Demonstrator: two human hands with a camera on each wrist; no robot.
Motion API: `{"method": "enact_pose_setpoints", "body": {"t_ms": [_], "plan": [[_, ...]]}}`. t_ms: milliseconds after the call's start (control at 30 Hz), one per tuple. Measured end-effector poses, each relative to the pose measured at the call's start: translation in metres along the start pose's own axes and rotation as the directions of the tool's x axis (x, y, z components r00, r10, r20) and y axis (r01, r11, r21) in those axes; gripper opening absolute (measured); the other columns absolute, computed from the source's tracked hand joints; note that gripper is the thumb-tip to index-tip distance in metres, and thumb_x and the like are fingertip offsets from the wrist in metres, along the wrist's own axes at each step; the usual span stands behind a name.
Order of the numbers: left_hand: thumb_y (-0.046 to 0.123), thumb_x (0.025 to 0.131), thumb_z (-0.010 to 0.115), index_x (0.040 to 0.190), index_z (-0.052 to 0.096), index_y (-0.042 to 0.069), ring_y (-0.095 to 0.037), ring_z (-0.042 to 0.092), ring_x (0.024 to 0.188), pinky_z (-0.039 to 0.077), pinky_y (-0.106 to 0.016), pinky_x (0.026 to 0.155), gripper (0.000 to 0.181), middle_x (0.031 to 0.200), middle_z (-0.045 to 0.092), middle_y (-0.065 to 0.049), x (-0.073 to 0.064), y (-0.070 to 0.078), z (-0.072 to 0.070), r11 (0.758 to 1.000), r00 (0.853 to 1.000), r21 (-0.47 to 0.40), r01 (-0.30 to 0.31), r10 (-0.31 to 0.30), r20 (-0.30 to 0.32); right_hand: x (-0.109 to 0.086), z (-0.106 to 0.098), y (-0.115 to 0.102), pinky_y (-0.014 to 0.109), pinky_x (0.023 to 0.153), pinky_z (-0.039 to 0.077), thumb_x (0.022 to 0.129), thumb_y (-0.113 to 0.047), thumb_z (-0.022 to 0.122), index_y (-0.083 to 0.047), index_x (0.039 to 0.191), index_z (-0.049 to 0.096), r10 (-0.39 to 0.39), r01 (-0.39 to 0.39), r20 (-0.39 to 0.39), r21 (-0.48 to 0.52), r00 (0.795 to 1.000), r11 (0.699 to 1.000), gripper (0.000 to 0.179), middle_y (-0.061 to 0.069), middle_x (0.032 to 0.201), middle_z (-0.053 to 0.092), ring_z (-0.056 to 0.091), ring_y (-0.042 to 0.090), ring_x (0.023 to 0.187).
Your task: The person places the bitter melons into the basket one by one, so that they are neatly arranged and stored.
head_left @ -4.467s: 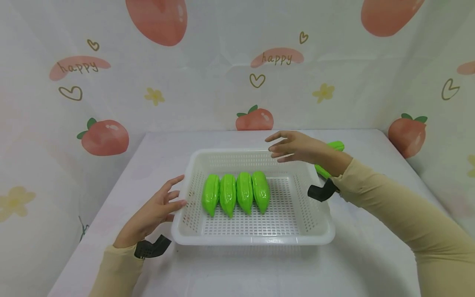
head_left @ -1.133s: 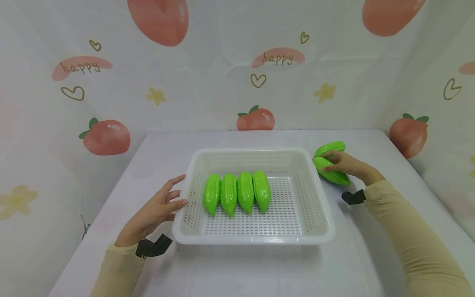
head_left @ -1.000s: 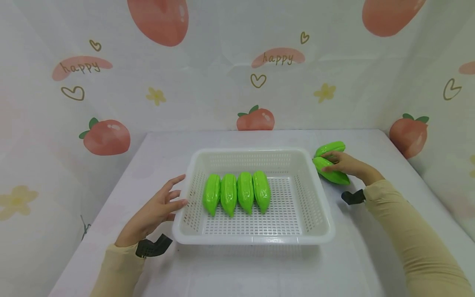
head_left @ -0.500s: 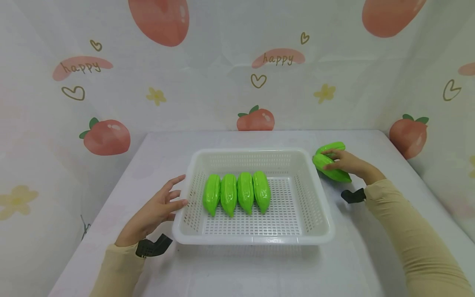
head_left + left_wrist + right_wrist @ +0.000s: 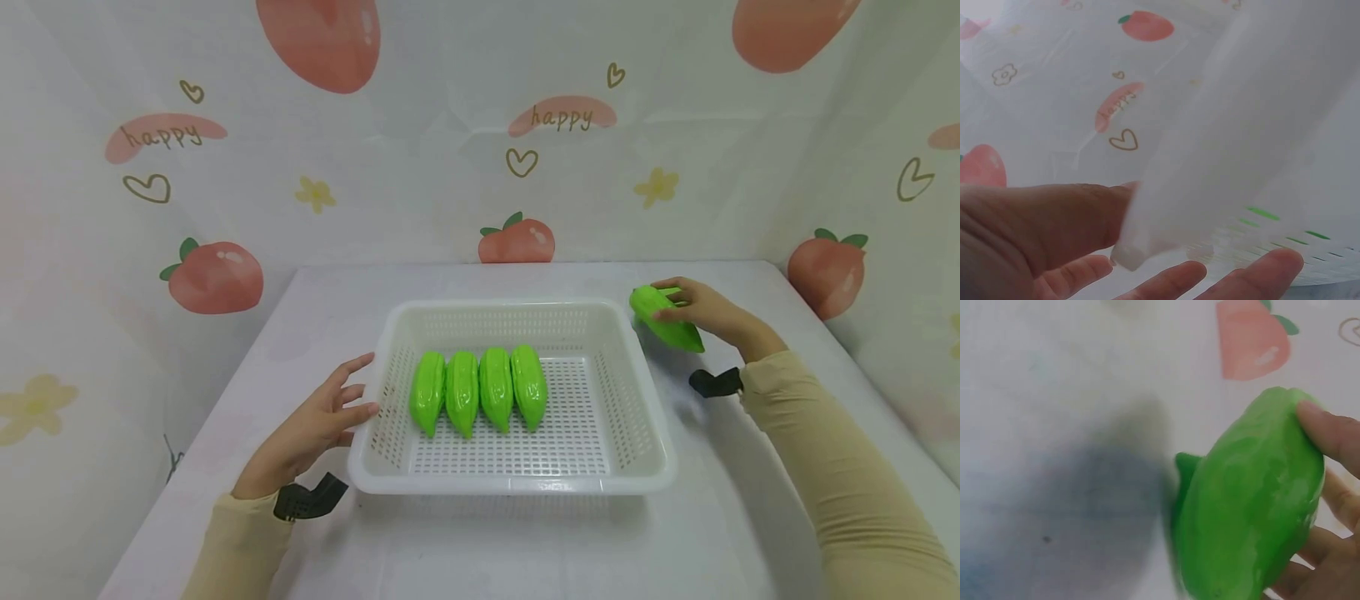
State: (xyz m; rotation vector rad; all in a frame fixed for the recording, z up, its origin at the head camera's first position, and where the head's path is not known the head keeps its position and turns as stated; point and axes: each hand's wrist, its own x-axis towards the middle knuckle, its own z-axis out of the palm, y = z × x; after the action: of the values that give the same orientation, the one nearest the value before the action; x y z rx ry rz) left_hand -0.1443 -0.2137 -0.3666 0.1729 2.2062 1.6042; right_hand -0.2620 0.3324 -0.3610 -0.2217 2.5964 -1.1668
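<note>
My right hand (image 5: 708, 310) grips a glossy green ridged fruit (image 5: 660, 321) with a pointed tip, at the back right beyond the basket's corner. Close up in the right wrist view, the thumb lies on one side of the green fruit (image 5: 1247, 500) and the fingers on the other. Part of another green piece (image 5: 1184, 481) shows behind it, mostly hidden. My left hand (image 5: 307, 429) rests with spread, relaxed fingers at the left rim of the white perforated basket (image 5: 480, 485). Inside, several similar green fruits (image 5: 495, 390) lie side by side, tips toward me.
The basket stands mid-table on a white-covered table (image 5: 480, 550). A pale curtain (image 5: 420, 167) printed with fruit, hearts and flowers rises behind and at both sides. The basket's right wall (image 5: 637, 392) lies between its inside and my right hand.
My right hand came from above the basket's back right to the green fruits outside it, took hold of the nearer one and moved it slightly up and back. The left hand stayed put.
</note>
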Motion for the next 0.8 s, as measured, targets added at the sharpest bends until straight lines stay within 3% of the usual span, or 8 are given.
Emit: {"method": "enact_pose_setpoints", "body": {"t_ms": [167, 433, 567, 667, 800], "plan": [[0.022, 0.092, 0.067, 0.155, 0.009, 0.027, -0.033, 0.065, 0.106, 0.056, -0.05, 0.082, 0.086, 0.147, 0.04, -0.022, 0.0, 0.0, -0.001, 1.0, 1.0, -0.003, 0.0, 0.0, 0.007, -0.002, -0.006, -0.009, 0.052, 0.102, 0.037, 0.095, -0.025, 0.061, -0.004, 0.15, 0.025, -0.021, 0.022, -0.028, 0.028, 0.999, 0.999, 0.069, 0.036, 0.144, 0.035, 0.039, 0.046, 0.131], [0.02, 0.093, 0.064, 0.155, 0.01, 0.027, -0.033, 0.064, 0.107, 0.057, -0.05, 0.082, 0.082, 0.146, 0.04, -0.022, 0.003, -0.001, -0.002, 1.0, 1.0, -0.011, -0.009, 0.01, 0.029, -0.009, -0.011, -0.024, 0.059, 0.107, 0.032, 0.096, -0.026, 0.059, -0.007, 0.151, 0.022, -0.035, 0.047, -0.11, 0.102, 0.993, 0.994, 0.069, 0.03, 0.147, 0.034, 0.04, 0.04, 0.131], [0.02, 0.093, 0.064, 0.154, 0.01, 0.027, -0.033, 0.064, 0.107, 0.056, -0.05, 0.083, 0.082, 0.146, 0.04, -0.022, 0.003, -0.002, -0.002, 1.0, 0.999, -0.013, -0.014, 0.014, 0.037, -0.01, -0.012, -0.029, 0.034, 0.095, 0.047, 0.096, -0.024, 0.06, -0.009, 0.15, 0.025, -0.069, 0.093, -0.181, 0.127, 0.981, 0.987, 0.066, 0.026, 0.142, 0.04, 0.053, 0.015, 0.116], [0.02, 0.093, 0.064, 0.154, 0.01, 0.027, -0.032, 0.064, 0.107, 0.056, -0.05, 0.083, 0.082, 0.146, 0.04, -0.022, 0.004, -0.002, -0.003, 1.0, 0.999, -0.019, -0.014, 0.015, 0.041, -0.011, -0.012, -0.034, 0.018, 0.08, 0.049, 0.095, -0.021, 0.062, -0.012, 0.149, 0.028, -0.104, 0.144, -0.223, 0.173, 0.969, 0.974, 0.064, 0.017, 0.136, 0.045, 0.054, -0.002, 0.102], [0.019, 0.093, 0.064, 0.154, 0.01, 0.027, -0.032, 0.064, 0.107, 0.056, -0.05, 0.082, 0.082, 0.146, 0.04, -0.022, 0.004, -0.002, -0.003, 0.999, 0.999, -0.028, -0.015, 0.016, 0.042, -0.014, -0.012, -0.041, 0.014, 0.078, 0.049, 0.095, -0.02, 0.062, -0.022, 0.149, 0.028, -0.134, 0.193, -0.257, 0.22, 0.957, 0.956, 0.064, 0.002, 0.127, 0.047, 0.053, -0.002, 0.103]]}}
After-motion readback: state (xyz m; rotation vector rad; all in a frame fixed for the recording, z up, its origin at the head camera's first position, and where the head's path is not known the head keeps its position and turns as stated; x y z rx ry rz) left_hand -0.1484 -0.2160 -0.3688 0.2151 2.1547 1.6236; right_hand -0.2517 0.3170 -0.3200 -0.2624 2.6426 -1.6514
